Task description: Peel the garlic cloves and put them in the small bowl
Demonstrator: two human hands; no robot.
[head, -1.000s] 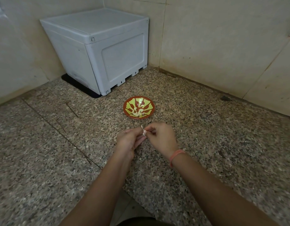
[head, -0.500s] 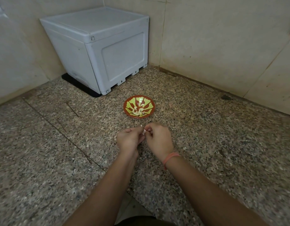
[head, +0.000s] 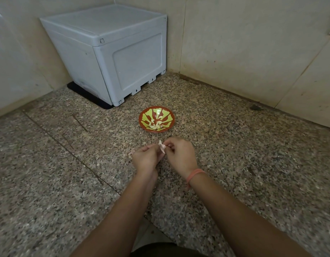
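I have two grips at work, and both are on one garlic clove [head: 162, 148], held in the air above the speckled stone floor [head: 253, 164]. My left grip [head: 145, 157] has its fingers curled in, with the clove pinched at the fingertips. My right grip [head: 180, 156] meets it from the other side, thumb and forefinger nipped onto the same clove. One pale flap of papery skin stands up from the top of the clove, between the two sets of fingertips. How much of the clove is already bare I cannot tell, as my fingers cover most of it.

There is one small bowl [head: 170, 115], red-brown with a yellow-green pattern, sitting flat on the floor just beyond my grips and apart from them. Inside it, low on the near side, lies a small heap of peeled cloves [head: 156, 125]. They are pale and overlap each other, so I count several but cannot give an exact number.

I wear one pink wristband [head: 194, 175], on my right wrist. Further back, one grey plastic box [head: 112, 52] stands in the corner where two tiled walls [head: 244, 43] meet. It rests on one black mat [head: 82, 91] whose edge shows along its left side. One dark spot [head: 255, 107] marks the floor near the right-hand wall.
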